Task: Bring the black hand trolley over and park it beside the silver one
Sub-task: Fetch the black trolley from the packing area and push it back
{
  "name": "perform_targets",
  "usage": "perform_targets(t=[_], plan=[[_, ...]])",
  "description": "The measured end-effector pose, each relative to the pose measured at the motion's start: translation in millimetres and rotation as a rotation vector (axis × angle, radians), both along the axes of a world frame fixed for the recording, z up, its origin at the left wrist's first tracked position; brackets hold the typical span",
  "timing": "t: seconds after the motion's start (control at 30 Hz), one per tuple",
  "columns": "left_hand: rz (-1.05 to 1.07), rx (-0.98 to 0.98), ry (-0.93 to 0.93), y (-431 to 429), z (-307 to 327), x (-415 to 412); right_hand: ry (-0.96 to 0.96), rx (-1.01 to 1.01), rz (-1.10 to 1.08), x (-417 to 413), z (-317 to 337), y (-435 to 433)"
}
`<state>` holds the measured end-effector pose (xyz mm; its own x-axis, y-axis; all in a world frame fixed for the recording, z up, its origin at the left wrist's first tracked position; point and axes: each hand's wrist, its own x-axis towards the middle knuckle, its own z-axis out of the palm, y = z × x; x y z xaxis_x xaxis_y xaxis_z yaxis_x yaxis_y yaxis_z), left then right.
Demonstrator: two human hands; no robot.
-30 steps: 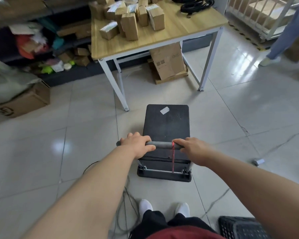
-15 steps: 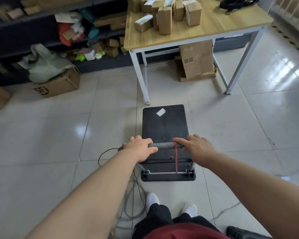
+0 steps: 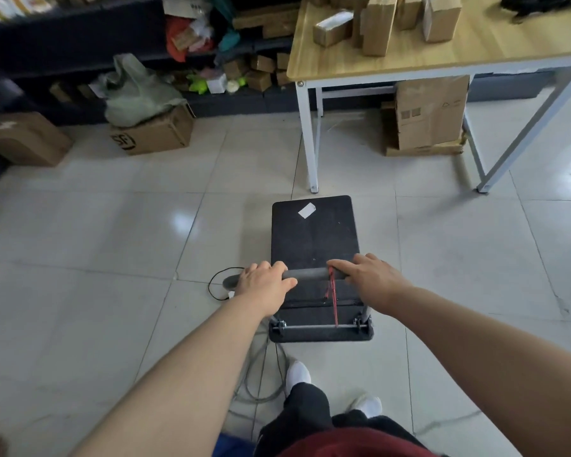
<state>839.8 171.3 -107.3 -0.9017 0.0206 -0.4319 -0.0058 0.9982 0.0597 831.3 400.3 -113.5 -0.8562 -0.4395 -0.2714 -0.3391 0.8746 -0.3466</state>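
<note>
The black hand trolley point(image 3: 314, 235) stands on the tiled floor right in front of me, its flat deck bearing a small white sticker. Its grey padded handle bar point(image 3: 305, 274) runs crosswise, with a red cord hanging from it. My left hand point(image 3: 264, 285) is wrapped around the bar's left end. My right hand point(image 3: 370, 278) grips the bar's right end. The trolley's front edge is just short of the table leg. No silver trolley is in view.
A wooden table point(image 3: 442, 57) on white legs, with several cardboard boxes on top, stands ahead on the right. A box point(image 3: 432, 113) sits under it. Dark shelving point(image 3: 80, 44), a bag-topped box point(image 3: 152, 133) and another box point(image 3: 23, 136) line the left. Cables point(image 3: 261, 374) lie by my feet.
My view and the trolley have swung to the left: the table has slid to the right of the frame and the shelves and floor boxes have come into view. Both hands stay on the bar.
</note>
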Motion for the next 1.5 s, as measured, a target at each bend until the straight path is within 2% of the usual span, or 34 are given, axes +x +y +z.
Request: perform_targets(t=[0.4,0.63,0.83,0.93,1.03,1.3,1.5], plan=[[0.148,0.035,-0.006,-17,-6,-28,0.018,0.026,0.084,-58,8,-24],[0.071,0.017,-0.002,-29,-6,-69,-0.010,0.071,0.143,-110,10,-28],[0.153,0.125,-0.085,-19,-5,-123,-0.024,0.105,0.079,-169,13,-29],[0.178,0.147,-0.060,-21,-5,-148,-0.002,0.084,0.028,-197,13,-36],[0.174,0.123,0.000,-32,-6,-164,0.055,0.147,0.076,-212,9,-52],[0.181,0.042,0.017,-69,-1,-215,-0.032,-0.049,0.024,-267,0,-88],[0.293,0.007,0.022,-51,2,-264,-0.048,-0.030,0.145,-344,-1,-79]])
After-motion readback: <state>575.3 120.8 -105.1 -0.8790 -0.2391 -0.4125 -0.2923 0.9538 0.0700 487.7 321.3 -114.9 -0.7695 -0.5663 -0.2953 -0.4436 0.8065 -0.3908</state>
